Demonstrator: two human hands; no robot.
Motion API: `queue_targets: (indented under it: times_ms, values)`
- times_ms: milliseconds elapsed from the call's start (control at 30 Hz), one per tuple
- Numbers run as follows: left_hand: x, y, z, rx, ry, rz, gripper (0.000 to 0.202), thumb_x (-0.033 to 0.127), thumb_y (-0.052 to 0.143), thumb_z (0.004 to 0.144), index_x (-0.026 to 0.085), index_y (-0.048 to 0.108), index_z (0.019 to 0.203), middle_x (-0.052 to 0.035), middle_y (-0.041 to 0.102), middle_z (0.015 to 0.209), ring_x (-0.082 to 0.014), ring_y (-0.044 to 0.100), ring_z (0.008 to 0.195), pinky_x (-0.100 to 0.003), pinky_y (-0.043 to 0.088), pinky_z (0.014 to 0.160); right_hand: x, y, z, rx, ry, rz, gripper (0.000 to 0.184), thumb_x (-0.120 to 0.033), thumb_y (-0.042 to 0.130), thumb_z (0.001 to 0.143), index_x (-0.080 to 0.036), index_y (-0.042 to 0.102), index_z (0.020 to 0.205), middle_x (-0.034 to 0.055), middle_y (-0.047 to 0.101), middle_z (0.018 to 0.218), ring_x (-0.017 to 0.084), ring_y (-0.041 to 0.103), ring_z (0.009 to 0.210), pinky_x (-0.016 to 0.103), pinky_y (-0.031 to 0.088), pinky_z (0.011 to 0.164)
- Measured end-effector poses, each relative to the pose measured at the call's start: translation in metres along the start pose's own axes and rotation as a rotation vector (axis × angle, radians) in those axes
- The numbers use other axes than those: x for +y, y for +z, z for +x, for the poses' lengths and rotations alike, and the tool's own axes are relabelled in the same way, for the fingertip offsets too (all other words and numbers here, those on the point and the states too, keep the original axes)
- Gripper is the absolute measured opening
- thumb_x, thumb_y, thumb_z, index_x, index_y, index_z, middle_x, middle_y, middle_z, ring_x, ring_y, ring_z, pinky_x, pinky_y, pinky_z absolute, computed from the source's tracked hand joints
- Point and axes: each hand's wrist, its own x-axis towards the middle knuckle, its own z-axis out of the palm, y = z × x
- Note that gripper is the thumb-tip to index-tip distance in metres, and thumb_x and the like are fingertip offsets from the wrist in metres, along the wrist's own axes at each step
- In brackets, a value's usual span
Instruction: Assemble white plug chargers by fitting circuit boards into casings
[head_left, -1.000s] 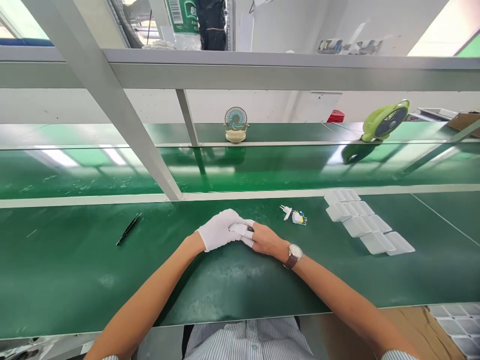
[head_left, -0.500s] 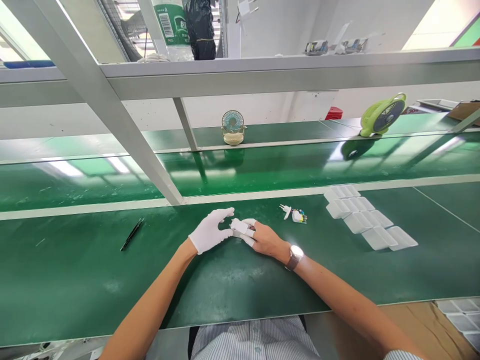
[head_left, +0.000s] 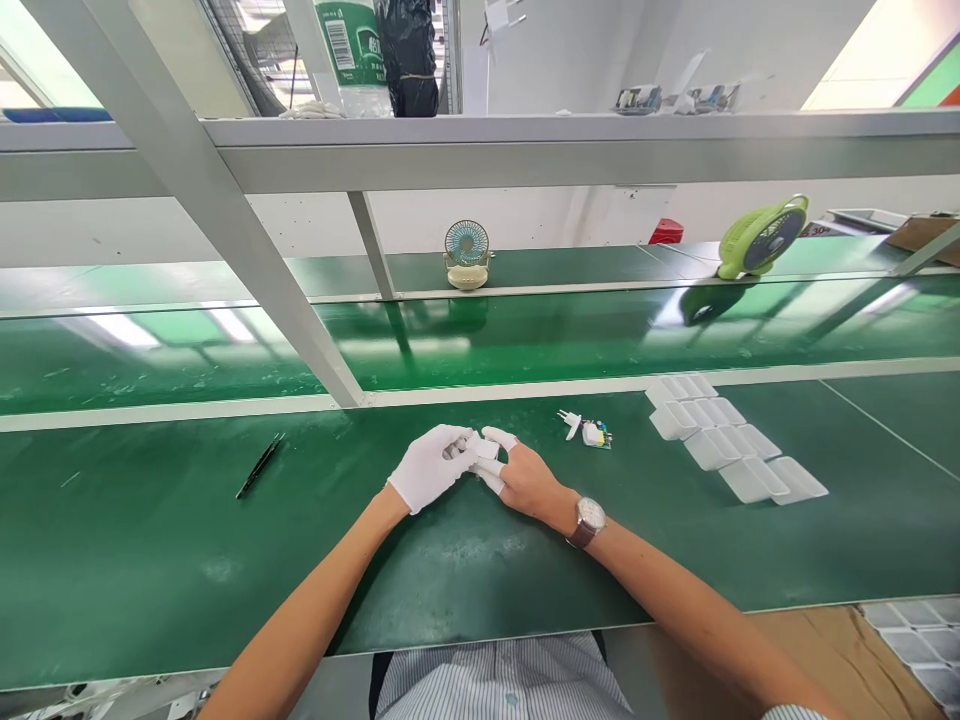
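Note:
A small white plastic case (head_left: 486,449) is between my two hands, just above the green bench. My left hand (head_left: 435,468), in a white glove, has its thumb and fingers pinched on the left end of the case. Its right side is gripped by my right hand (head_left: 531,480), which wears white finger covers and has a watch at the wrist. The fingers hide much of the case. To the right lie a white plug piece with pins (head_left: 571,422) and a small circuit board with a white block (head_left: 595,433).
Several clear plastic trays (head_left: 720,440) lie in a row at the right. A black pen (head_left: 260,465) rests at the left. A slanting metal post (head_left: 225,230) meets the bench's back rail. Behind stand a small fan (head_left: 466,252) and a green fan (head_left: 761,240).
My left hand has moved slightly right and closed its spread fingers onto the white plastic case. My right hand keeps hold of it in nearly the same place.

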Motion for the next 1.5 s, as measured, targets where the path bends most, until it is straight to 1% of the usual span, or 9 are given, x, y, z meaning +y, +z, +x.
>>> queue_targets:
  times_ms: [133, 233, 333, 467, 567, 633, 933, 1233, 1500]
  values:
    - [0.001, 0.009, 0.001, 0.073, -0.041, 0.012, 0.024, 0.045, 0.062, 0.093, 0.024, 0.069, 0.103, 0.0003, 0.071, 0.090, -0.0164, 0.063, 0.077, -0.031, 0.052, 0.072, -0.003, -0.004, 0.002, -0.036, -0.018, -0.056, 0.024, -0.024, 0.056, 0.099, -0.022, 0.072, 0.116, 0.0196, 0.057, 0.137, 0.030, 0.063, 0.111, 0.048, 0.059, 0.089]
    - [0.001, 0.018, 0.000, 0.115, -0.037, 0.031, 0.022, 0.044, 0.058, 0.094, 0.023, 0.066, 0.094, 0.0009, 0.068, 0.082, -0.0159, 0.059, 0.070, -0.031, 0.049, 0.067, -0.002, -0.001, -0.001, -0.068, -0.019, -0.075, 0.023, -0.021, 0.055, 0.097, -0.019, 0.074, 0.084, 0.0179, 0.068, 0.101, 0.028, 0.066, 0.086, 0.042, 0.061, 0.071]
    - [-0.001, 0.023, -0.002, 0.133, -0.014, 0.034, 0.014, 0.036, 0.061, 0.090, 0.022, 0.064, 0.090, 0.0009, 0.065, 0.080, -0.0159, 0.058, 0.070, -0.031, 0.047, 0.068, -0.001, 0.003, -0.005, -0.084, -0.009, -0.082, 0.030, -0.022, 0.055, 0.096, -0.019, 0.070, 0.070, 0.0141, 0.064, 0.078, 0.026, 0.063, 0.072, 0.037, 0.058, 0.058]
    - [-0.004, 0.021, -0.005, 0.137, 0.012, -0.026, 0.018, 0.038, 0.058, 0.093, 0.023, 0.067, 0.096, -0.0001, 0.069, 0.087, -0.0158, 0.062, 0.076, -0.030, 0.051, 0.072, -0.001, 0.003, -0.004, -0.056, 0.010, -0.052, 0.023, -0.026, 0.052, 0.101, -0.021, 0.074, 0.105, 0.0168, 0.066, 0.109, 0.026, 0.067, 0.088, 0.039, 0.062, 0.070]
    - [-0.009, 0.013, -0.008, 0.160, 0.008, -0.077, 0.023, 0.041, 0.057, 0.095, 0.024, 0.068, 0.107, -0.0006, 0.071, 0.094, -0.0157, 0.065, 0.082, -0.030, 0.054, 0.077, -0.003, 0.001, -0.003, -0.017, 0.016, 0.042, 0.038, -0.026, 0.054, 0.102, -0.029, 0.058, 0.139, 0.0159, 0.051, 0.145, 0.026, 0.065, 0.114, 0.041, 0.062, 0.090]
    - [-0.015, 0.007, -0.011, 0.181, -0.007, -0.091, 0.026, 0.041, 0.059, 0.094, 0.024, 0.068, 0.111, -0.0010, 0.072, 0.093, -0.0160, 0.065, 0.081, -0.031, 0.055, 0.079, -0.003, 0.000, -0.002, -0.010, 0.028, 0.095, 0.047, -0.025, 0.055, 0.101, -0.031, 0.050, 0.147, 0.0154, 0.045, 0.150, 0.027, 0.062, 0.122, 0.042, 0.061, 0.096]
    - [-0.041, 0.006, -0.019, 0.225, -0.065, -0.121, 0.029, 0.043, 0.060, 0.092, 0.023, 0.071, 0.110, -0.0025, 0.072, 0.093, -0.0184, 0.066, 0.083, -0.034, 0.056, 0.080, -0.001, 0.007, -0.004, 0.017, 0.020, 0.126, 0.046, -0.020, 0.057, 0.099, -0.029, 0.055, 0.144, 0.0171, 0.046, 0.151, 0.030, 0.061, 0.126, 0.048, 0.062, 0.097]
    - [-0.040, 0.001, -0.021, 0.210, -0.092, -0.164, 0.025, 0.039, 0.060, 0.094, 0.025, 0.070, 0.112, 0.0002, 0.070, 0.087, -0.0159, 0.063, 0.077, -0.031, 0.055, 0.077, 0.005, -0.056, 0.027, 0.395, -0.009, 0.136, 0.060, -0.013, 0.062, 0.095, -0.039, 0.049, 0.147, 0.0092, 0.049, 0.149, 0.031, 0.056, 0.134, 0.053, 0.057, 0.108]
    - [-0.038, 0.004, -0.022, 0.210, -0.062, -0.173, 0.023, 0.036, 0.061, 0.094, 0.025, 0.069, 0.112, 0.0010, 0.069, 0.087, -0.0150, 0.061, 0.076, -0.031, 0.052, 0.079, 0.012, -0.005, -0.001, 0.139, 0.047, 0.150, 0.053, -0.015, 0.056, 0.100, -0.030, 0.048, 0.150, 0.0121, 0.058, 0.144, 0.028, 0.054, 0.137, 0.050, 0.054, 0.112]
